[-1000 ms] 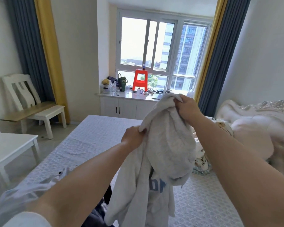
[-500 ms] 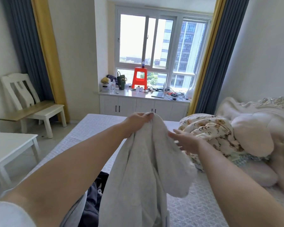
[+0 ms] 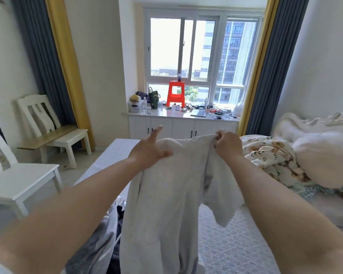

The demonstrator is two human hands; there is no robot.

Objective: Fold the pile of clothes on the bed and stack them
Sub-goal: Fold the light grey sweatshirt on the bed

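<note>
I hold a white fleecy garment (image 3: 166, 194) up in front of me over the bed (image 3: 236, 246). My left hand (image 3: 149, 152) holds its top edge on the left, thumb on the front of the cloth and index finger stretched forward; the other fingers are hidden behind the fabric. My right hand (image 3: 228, 144) grips the top edge on the right with curled fingers. The garment hangs down between my arms, one loose flap drooping on the right. Below it at the lower left lies a pile of grey and dark clothes (image 3: 107, 234), partly hidden.
A floral quilt (image 3: 269, 157) and a pale pillow (image 3: 323, 161) lie at the bed's right by the headboard. Two white chairs (image 3: 22, 180) stand on the left. A white cabinet (image 3: 182, 127) with clutter and a red stool (image 3: 175, 93) sits under the window.
My right hand has risen and taken hold of the garment's top edge. My left hand shifted left, spreading the garment wider. The garment sits lower than a second ago.
</note>
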